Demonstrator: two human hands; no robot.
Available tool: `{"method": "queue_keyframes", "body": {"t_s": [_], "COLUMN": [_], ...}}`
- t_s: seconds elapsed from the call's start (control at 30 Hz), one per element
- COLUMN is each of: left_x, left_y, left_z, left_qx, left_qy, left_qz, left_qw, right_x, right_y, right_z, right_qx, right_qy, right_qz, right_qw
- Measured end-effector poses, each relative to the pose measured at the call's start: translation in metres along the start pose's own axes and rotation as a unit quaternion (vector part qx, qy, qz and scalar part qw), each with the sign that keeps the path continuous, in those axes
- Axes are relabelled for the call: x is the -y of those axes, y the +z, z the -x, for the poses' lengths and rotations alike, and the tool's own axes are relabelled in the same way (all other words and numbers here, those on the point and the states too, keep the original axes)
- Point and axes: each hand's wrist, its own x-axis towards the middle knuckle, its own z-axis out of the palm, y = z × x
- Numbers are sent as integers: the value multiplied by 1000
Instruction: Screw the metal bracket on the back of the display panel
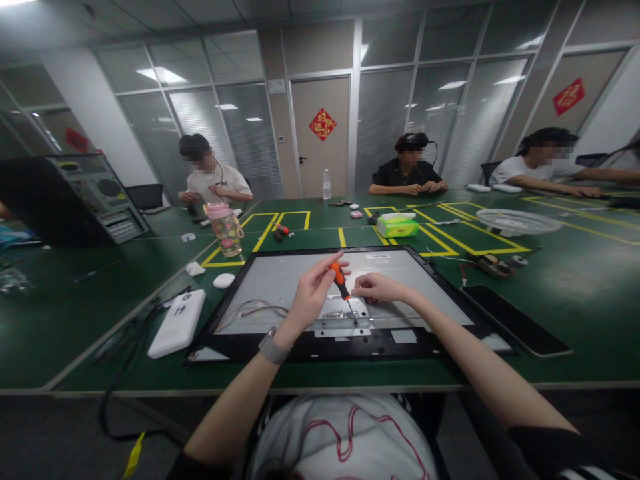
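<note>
My left hand [313, 291] is closed around the orange and black handle of a screwdriver [341, 281]. Its thin shaft points down, the tip at a metal bracket [345, 331] near the front edge of a flat display panel [270, 273]. The panel lies with a grey metal face up inside a black frame. Just right of the screwdriver, my right hand [379, 289] hovers low over the panel with its fingers curled together; whatever they pinch, if anything, is hidden. Thin wires [260, 307] run across the panel's left part.
Left of the panel lie a white power bank [177, 325] and dark cables. A black phone [515, 320] rests at the right. Beyond are a pink-lidded bottle [226, 230], a tissue pack [397, 225] and a white fan grille [519, 221]. Several people sit across the green table [320, 238].
</note>
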Motion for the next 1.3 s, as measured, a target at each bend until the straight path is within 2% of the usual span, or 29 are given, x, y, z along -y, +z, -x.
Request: {"method": "queue_keyframes", "body": {"t_s": [0.17,0.23,0.37,0.47,0.53,0.7,0.8,0.93,1.0,1.2,1.3], "left_x": [-1,0,-1,-2,-2,-2,-1,1,2,3,1], "left_y": [-1,-2,-4,-3,-3,-2,-3,-3,-3,-2,-3], "left_z": [-2,-2,0,1,0,-1,0,2,2,0,1], "left_qx": [-74,-86,-37,-8,-15,-82,-64,-21,-21,-56,-34], "left_qy": [30,49,57,33,25,56,63,56,49,65,65], "left_qz": [-97,-131,-102,-46,-50,-153,-180,-144,-138,-208,-212], "left_qw": [992,986,993,998,998,983,980,988,989,974,974], "right_x": [1,1,0,0,1,2,1,-1,-2,0,-1], "right_y": [0,0,0,0,0,0,0,1,1,0,0], "right_z": [0,0,0,0,0,0,0,-1,-1,0,-1], "right_qx": [4,2,1,0,2,3,1,-1,1,5,2], "right_qy": [-5,-6,0,-7,-9,-1,-4,-13,-16,-1,-6], "right_qz": [8,6,3,6,5,0,-2,4,3,-2,3], "right_qw": [1000,1000,1000,1000,1000,1000,1000,1000,1000,1000,1000]}}
